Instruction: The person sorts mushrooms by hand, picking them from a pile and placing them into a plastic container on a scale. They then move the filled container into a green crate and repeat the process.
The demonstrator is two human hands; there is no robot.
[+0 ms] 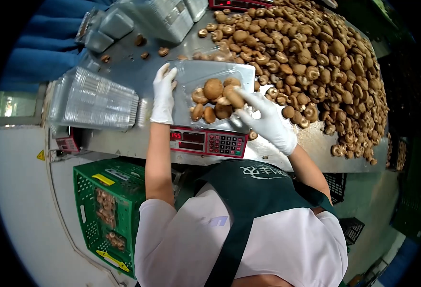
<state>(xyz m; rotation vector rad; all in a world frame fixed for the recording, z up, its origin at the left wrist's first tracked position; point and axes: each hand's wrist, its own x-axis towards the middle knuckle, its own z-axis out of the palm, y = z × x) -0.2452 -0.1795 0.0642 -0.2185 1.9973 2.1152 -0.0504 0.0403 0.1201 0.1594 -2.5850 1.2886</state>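
A clear plastic tray (187, 100) with several brown mushrooms (213, 89) rests on the metal plate of a red scale (184, 139), whose display is lit. My left hand (163, 93), in a white glove, is at the tray's left side with its fingers apart, holding nothing. On the tray's right side my right hand (269, 119), also gloved, has its thumb and fingers around a mushroom (235, 99) at the edge of the group. Its fingertips are slightly blurred.
A large heap of mushrooms (311, 57) covers the right of the metal table. Stacked clear trays (95, 98) stand at the left, more (165, 19) at the back. A green crate (110, 172) holding packed mushrooms is below left. A second scale (234, 4) is at the top.
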